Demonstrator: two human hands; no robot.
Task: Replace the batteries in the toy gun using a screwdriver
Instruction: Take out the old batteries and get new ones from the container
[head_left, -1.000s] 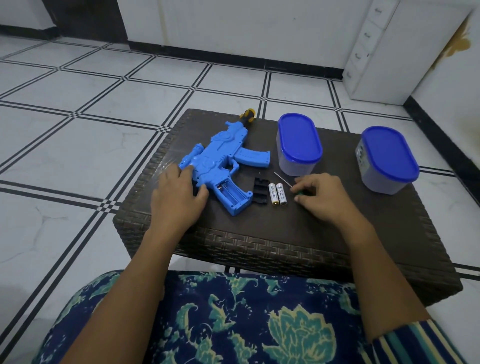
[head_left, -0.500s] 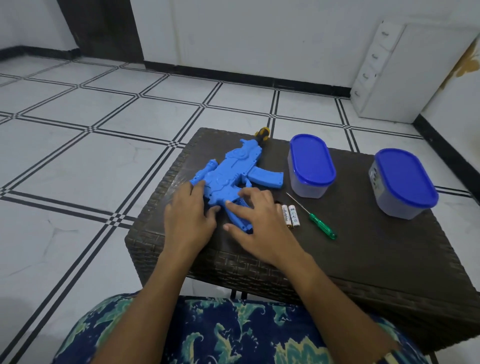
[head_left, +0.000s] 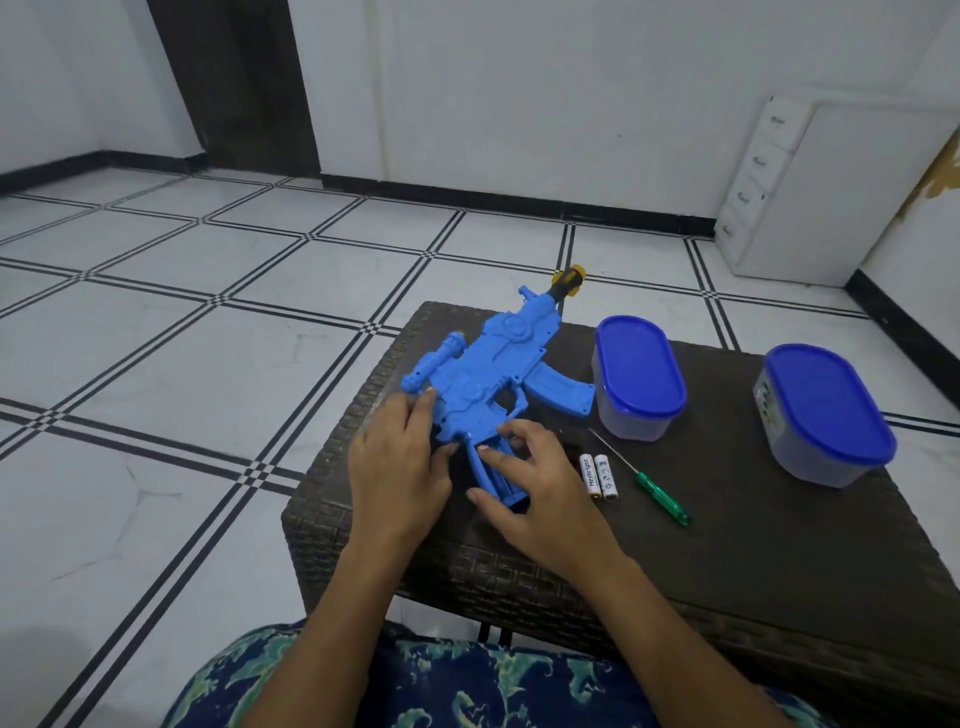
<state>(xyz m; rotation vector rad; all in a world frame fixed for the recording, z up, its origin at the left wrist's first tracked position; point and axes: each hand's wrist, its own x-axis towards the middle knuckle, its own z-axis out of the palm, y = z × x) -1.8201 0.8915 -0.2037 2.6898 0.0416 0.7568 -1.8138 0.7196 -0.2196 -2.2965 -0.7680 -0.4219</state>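
Flat on its side, a blue moulded-plastic toy gun (head_left: 483, 374) with ridged panels and a yellow-and-black muzzle tip is lying on the near left part of a dark brown woven wicker table (head_left: 753, 545). The left hand (head_left: 400, 467) is resting on the gun's rear body, fingers fairly straight, gripping nothing. The right hand (head_left: 535, 483) is touching the gun's ribbed grip with loosely spread fingers, not closing round it. Just beside that hand, two white cylindrical batteries (head_left: 597, 475) are lying side by side, with a thin metal screwdriver with a translucent green handle (head_left: 662, 496) lying near them. Two oval, blue-lidded translucent plastic containers (head_left: 639, 374) are standing behind.
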